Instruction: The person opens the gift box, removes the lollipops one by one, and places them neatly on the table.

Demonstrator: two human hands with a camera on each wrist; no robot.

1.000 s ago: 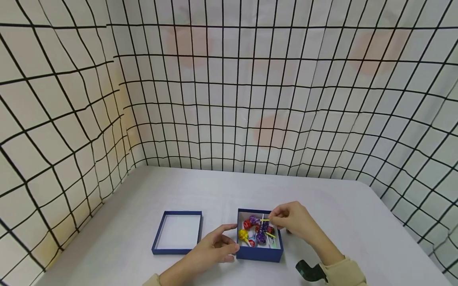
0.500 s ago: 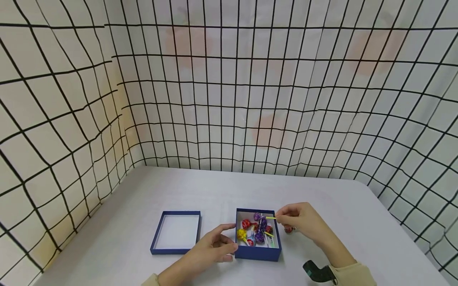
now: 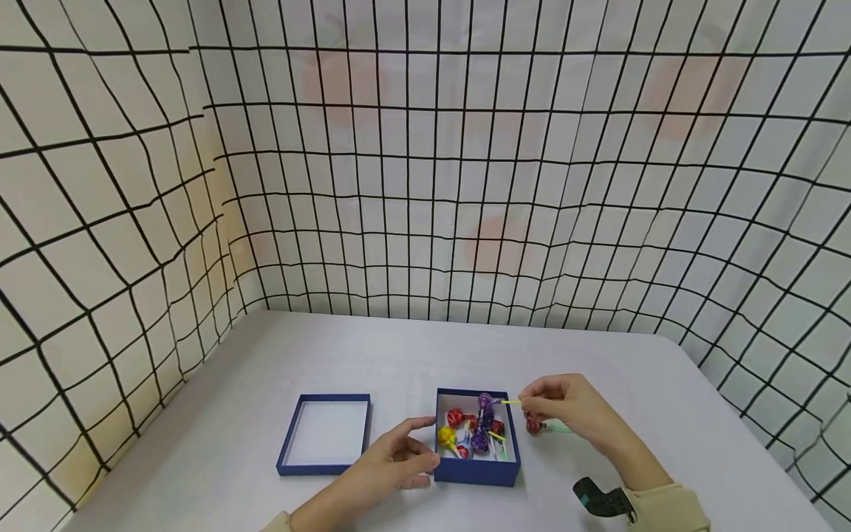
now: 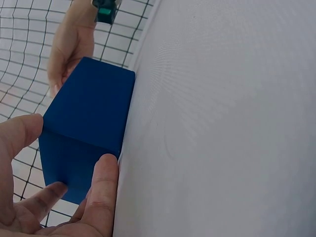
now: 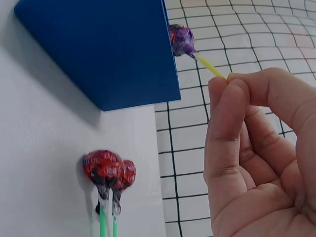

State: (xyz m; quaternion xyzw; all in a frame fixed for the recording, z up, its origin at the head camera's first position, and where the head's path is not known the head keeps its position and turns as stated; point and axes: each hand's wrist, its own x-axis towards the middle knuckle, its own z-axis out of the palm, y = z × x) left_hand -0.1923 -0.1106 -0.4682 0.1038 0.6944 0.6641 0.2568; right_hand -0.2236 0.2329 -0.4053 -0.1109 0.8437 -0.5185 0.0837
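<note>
My right hand [image 3: 572,410] pinches the yellow stick of a purple-wrapped lollipop [image 5: 182,40] between thumb and fingertips. The candy head is over the right rear rim of an open blue box [image 3: 476,473], at rim height in the right wrist view. Several more lollipops in red, yellow, blue and purple wrappers [image 3: 480,441] lie inside. At the box's left side, my left hand [image 3: 397,462] touches the wall with its fingertips and thumb, not wrapped round it. Two red lollipops with green sticks [image 5: 103,168] lie on the table just right of the box.
A blue-rimmed box lid [image 3: 330,432] lies with its white inside up, left of the box. White cloth covers the table [image 3: 399,347]. Black netting [image 3: 425,185] stands behind and along both sides. A dark strap-like device [image 3: 601,497] is at my right wrist.
My right hand has moved right, drawing the purple lollipop from inside the box toward its right edge. A red lollipop beside the box has come into view. My left hand stays on the box.
</note>
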